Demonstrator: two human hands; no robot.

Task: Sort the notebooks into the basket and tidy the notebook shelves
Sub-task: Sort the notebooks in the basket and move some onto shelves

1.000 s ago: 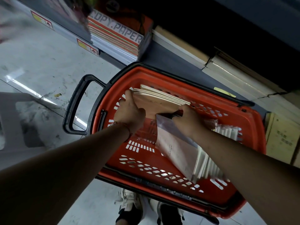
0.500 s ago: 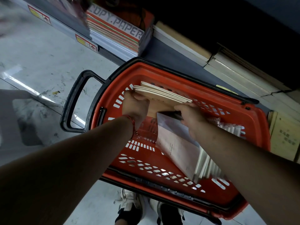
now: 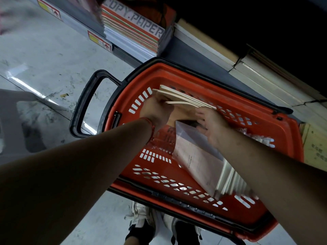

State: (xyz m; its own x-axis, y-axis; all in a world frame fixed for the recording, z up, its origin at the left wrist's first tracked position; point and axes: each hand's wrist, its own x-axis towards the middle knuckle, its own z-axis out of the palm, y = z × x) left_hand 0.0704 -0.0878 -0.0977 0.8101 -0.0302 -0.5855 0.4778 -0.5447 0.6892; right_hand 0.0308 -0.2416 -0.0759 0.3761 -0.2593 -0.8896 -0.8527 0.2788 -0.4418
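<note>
Both hands sit slightly deeper in the red slotted plastic basket (image 3: 230, 106) than before; kraft-cover notebooks (image 3: 184, 99) unmoved.

Item: thin brown-covered notebooks, cream page edges up, standing on edge against the far wall, long axis running left to right along that wall. Left hand (image 3: 155, 112) grips their near-left corner; right hand (image 3: 212, 124), fingers loosely spread, rests on a clear-wrapped pale notebook pack (image 3: 196, 156) leaning near the right end. Black loop handle (image 3: 85, 106) projects left; grey floor (image 3: 44, 59) beneath.
</note>
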